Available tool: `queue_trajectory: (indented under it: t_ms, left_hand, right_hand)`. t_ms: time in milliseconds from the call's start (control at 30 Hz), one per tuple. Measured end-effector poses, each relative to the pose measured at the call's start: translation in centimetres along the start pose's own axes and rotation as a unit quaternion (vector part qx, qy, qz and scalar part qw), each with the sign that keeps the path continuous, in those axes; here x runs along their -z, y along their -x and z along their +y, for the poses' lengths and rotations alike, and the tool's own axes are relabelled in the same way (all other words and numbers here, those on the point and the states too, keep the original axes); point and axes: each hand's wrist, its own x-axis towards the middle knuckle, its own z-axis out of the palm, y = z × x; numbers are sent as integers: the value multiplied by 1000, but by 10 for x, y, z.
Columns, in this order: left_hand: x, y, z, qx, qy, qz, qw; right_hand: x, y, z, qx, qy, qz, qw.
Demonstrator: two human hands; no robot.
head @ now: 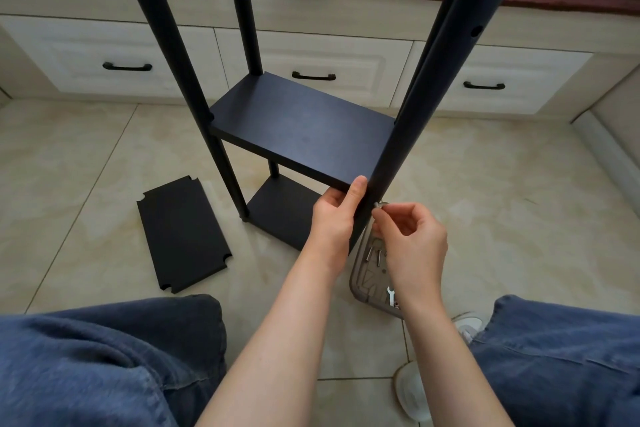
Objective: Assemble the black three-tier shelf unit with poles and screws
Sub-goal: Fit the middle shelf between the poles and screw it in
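Black shelf unit (301,121): stands upright on a tiled floor (502,218), part assembled, with four poles rising out of the top of the frame. Middle shelf and bottom shelf (280,211) are fitted between the poles. Third shelf board (183,232): loose, lying flat on the tiles to the left of the unit, notched corners showing, well apart from both hands. Left hand (334,218): grasps the near right pole (415,97) just below the middle shelf's corner, thumb laid up along the pole to the shelf edge, fingers curled round out of sight behind it. Right hand (415,243): fingertips pinch a small silver screw (376,204) held against the right side of the same pole, just beside the left thumb; the remaining fingers are curled in. Grey tray (360,282): on the floor under the right hand, partly hidden by it, holding spare screws (374,255) and a small wrench (390,294). Background: pale drawers (104,55) with black handles. Foreground: two knees in blue jeans (104,357) and a white shoe (412,392).
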Motion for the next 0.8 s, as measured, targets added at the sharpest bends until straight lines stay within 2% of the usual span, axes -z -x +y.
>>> queue_trajectory:
  t_ms: [133, 433, 533, 633, 700, 800]
  left_hand:
    - [-2, 1, 2, 2, 1, 5, 1000]
    - [-2, 1, 0, -3, -12, 11, 1000]
    - [-3, 0, -1, -9, -16, 12, 1000]
    - [-3, 0, -1, -7, -20, 9, 1000]
    - [-2, 0, -2, -5, -15, 6, 1000]
    - [-2, 1, -1, -9, 3, -5, 1000]
  right_hand:
    - [-3, 3, 0, 45, 48, -1, 998]
    - [-3, 2, -2, 20, 3, -15, 1000]
    - [-3, 1, -3, -69, -105, -20, 992]
    - [-3, 2, -6, -186, -270, -43, 944]
    - [-3, 1, -5, -184, -263, -47, 946]
    - [-1, 0, -5, -131, -184, -44, 973]
